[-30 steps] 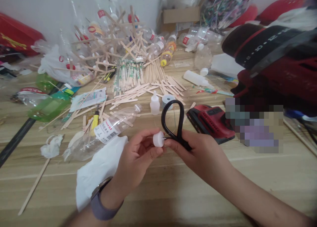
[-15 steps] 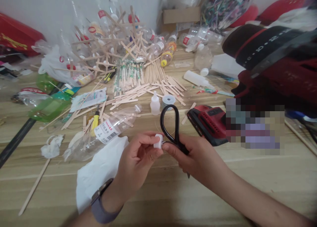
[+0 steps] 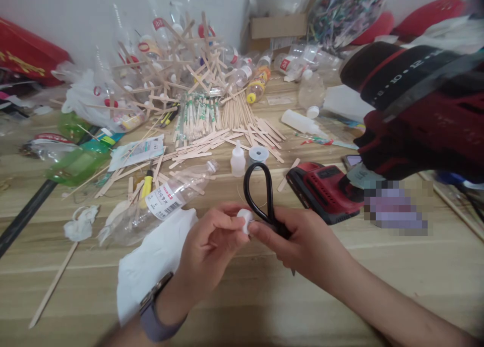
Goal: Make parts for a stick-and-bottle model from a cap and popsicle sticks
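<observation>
Between the thumb and fingers of my left hand [image 3: 214, 236] is a small white bottle cap [image 3: 245, 220], turned partly on its side. My right hand [image 3: 302, 236] is wrapped round a pair of black-handled scissors [image 3: 271, 198]. One big handle loop stands up above the fist, while the blades are mostly hidden by the hand. My right thumb and fingertip meet the cap's right side. Left of my hands, a clear plastic bottle [image 3: 136, 223] with a white label lies tilted on the table, beside a white sheet [image 3: 155, 258].
A red cordless drill [image 3: 423, 105] stands at right on its battery [image 3: 321, 190]. Ahead are a small dropper bottle [image 3: 238, 160], a spool [image 3: 258, 154] and many wooden sticks [image 3: 204, 145]. Piled bottles, a cardboard box [image 3: 279, 26] and a green bottle [image 3: 81, 160] lie farther off.
The white cap has been turned in my fingers so its round face shows more, and it has shifted slightly right. Both hands keep their hold; the view has shifted slightly.
</observation>
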Demonstrator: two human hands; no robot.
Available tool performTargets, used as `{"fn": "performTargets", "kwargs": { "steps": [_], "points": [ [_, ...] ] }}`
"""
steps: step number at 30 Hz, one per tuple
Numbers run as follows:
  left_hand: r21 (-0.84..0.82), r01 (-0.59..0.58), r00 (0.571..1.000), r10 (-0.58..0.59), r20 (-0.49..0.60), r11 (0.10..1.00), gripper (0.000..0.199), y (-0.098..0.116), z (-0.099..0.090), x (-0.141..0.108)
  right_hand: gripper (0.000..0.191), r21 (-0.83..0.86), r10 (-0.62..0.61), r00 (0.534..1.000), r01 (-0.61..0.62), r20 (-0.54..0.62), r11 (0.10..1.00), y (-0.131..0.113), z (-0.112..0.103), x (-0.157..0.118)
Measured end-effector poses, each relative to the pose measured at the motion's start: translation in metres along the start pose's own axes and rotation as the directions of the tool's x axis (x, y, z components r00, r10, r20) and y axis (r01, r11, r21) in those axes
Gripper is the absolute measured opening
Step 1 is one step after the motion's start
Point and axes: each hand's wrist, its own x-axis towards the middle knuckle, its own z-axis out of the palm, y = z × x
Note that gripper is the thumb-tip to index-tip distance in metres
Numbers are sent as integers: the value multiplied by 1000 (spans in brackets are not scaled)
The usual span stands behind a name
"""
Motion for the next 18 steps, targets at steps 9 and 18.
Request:
{"fn": "performTargets", "kwargs": {
  "steps": [9, 18],
  "points": [
    [-179, 401, 910, -367, 194, 898, 27, 5, -7, 11, 34, -180, -168, 986, 166, 4, 970, 6, -9, 0],
    [-41, 240, 967, -235, 96, 970, 25, 5, -7, 6, 40, 68, 19, 994, -27, 110, 997, 1, -5, 0]
  ]
}}
